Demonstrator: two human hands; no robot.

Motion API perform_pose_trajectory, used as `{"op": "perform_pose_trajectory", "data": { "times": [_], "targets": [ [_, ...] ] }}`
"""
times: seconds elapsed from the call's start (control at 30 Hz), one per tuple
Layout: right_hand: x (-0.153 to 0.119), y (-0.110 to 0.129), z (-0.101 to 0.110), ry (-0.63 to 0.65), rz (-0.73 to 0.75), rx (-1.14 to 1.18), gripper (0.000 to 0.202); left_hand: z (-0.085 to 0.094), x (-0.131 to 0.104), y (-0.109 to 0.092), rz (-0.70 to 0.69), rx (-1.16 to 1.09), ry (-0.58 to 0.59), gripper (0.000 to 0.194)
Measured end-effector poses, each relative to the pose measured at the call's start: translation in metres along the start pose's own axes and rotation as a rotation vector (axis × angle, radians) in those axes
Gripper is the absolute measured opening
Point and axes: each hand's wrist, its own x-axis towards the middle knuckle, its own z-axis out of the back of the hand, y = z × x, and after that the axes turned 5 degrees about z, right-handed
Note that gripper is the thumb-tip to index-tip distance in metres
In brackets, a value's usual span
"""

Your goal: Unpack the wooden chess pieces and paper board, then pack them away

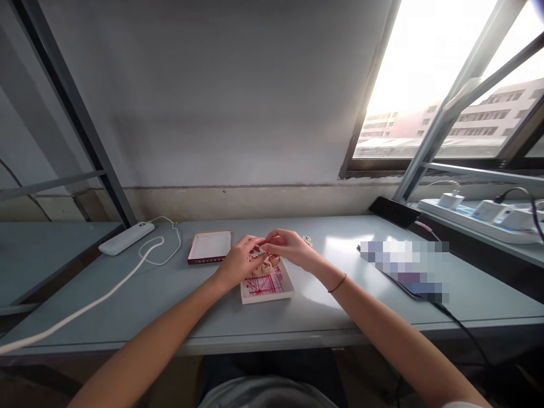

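Note:
A shallow white box with red lines printed on its floor sits near the middle of the desk. Several round, pale game pieces with red marks lie in its back part. Over its back left side is my left hand, fingers curved around the pieces. My right hand is above the back right side, thumb and forefinger pinched together; a small pale piece seems to be between them. The fingertips of both hands nearly meet. More round pieces with dark marks lie on the desk behind my right wrist.
Left of the hands lies a box lid with a dark red edge. A white power bank and a white cable are farther left. To the right are a blurred-out device, a black phone and a power strip.

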Motion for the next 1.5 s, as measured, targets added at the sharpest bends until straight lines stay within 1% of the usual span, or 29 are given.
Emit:
{"op": "perform_pose_trajectory", "data": {
  "times": [0.13,0.23,0.33,0.43,0.53,0.6,0.67,0.7,0.73,0.8,0.87,0.93,1.0,1.07,1.2,1.37,1.5],
  "targets": [
    [0.0,-0.001,0.005,-0.027,-0.036,0.069,0.035,0.001,0.0,-0.006,-0.005,0.017,0.002,0.028],
    [0.003,-0.004,0.015,-0.146,-0.047,0.124,0.035,0.002,0.0,-0.009,-0.024,0.033,-0.001,0.019],
    [0.007,-0.007,0.027,-0.263,-0.052,0.124,0.036,0.0,0.0,-0.011,-0.086,0.049,0.104,0.013],
    [0.008,-0.011,0.034,-0.285,-0.04,0.092,0.037,-0.008,0.001,-0.013,-0.168,0.105,0.2,0.014],
    [0.008,-0.012,0.034,-0.256,-0.024,0.048,0.037,-0.017,0.002,-0.013,-0.2,0.207,0.241,0.013],
    [0.006,-0.012,0.032,-0.242,-0.022,0.002,0.038,-0.019,0.003,-0.012,-0.215,0.25,0.272,0.012],
    [0.004,-0.01,0.031,-0.217,-0.018,-0.07,0.039,-0.017,0.004,-0.011,-0.223,0.268,0.288,0.012],
    [0.001,-0.008,0.032,-0.183,-0.01,-0.124,0.039,-0.013,0.004,-0.01,-0.217,0.273,0.284,0.012],
    [-0.001,-0.006,0.032,-0.13,0.0,-0.195,0.037,-0.009,0.004,-0.009,-0.202,0.277,0.275,0.014],
    [-0.007,0.0,0.034,0.026,0.013,-0.382,0.031,0.003,0.004,-0.006,-0.151,0.283,0.255,0.023],
    [-0.012,0.005,0.034,0.169,0.048,-0.586,0.026,0.015,0.004,-0.001,-0.088,0.287,0.28,0.034],
    [-0.015,0.008,0.031,0.263,0.113,-0.761,0.023,0.023,0.002,0.004,-0.02,0.304,0.331,0.044],
    [-0.016,0.007,0.026,0.314,0.178,-0.892,0.021,0.026,0.001,0.008,0.034,0.327,0.371,0.051],
    [-0.016,0.004,0.021,0.328,0.215,-0.986,0.02,0.025,0.0,0.01,0.057,0.339,0.397,0.056],
    [-0.015,-0.005,0.016,0.285,0.244,-1.097,0.019,0.018,0.0,0.012,0.057,0.333,0.425,0.06],
    [-0.014,-0.008,0.013,0.266,0.219,-1.158,0.01,0.015,0.001,0.015,0.064,0.323,0.408,0.057],
    [-0.011,-0.009,0.013,0.229,0.216,-1.169,0.012,0.015,0.004,0.021,0.051,0.316,0.377,0.051]
  ]
}}
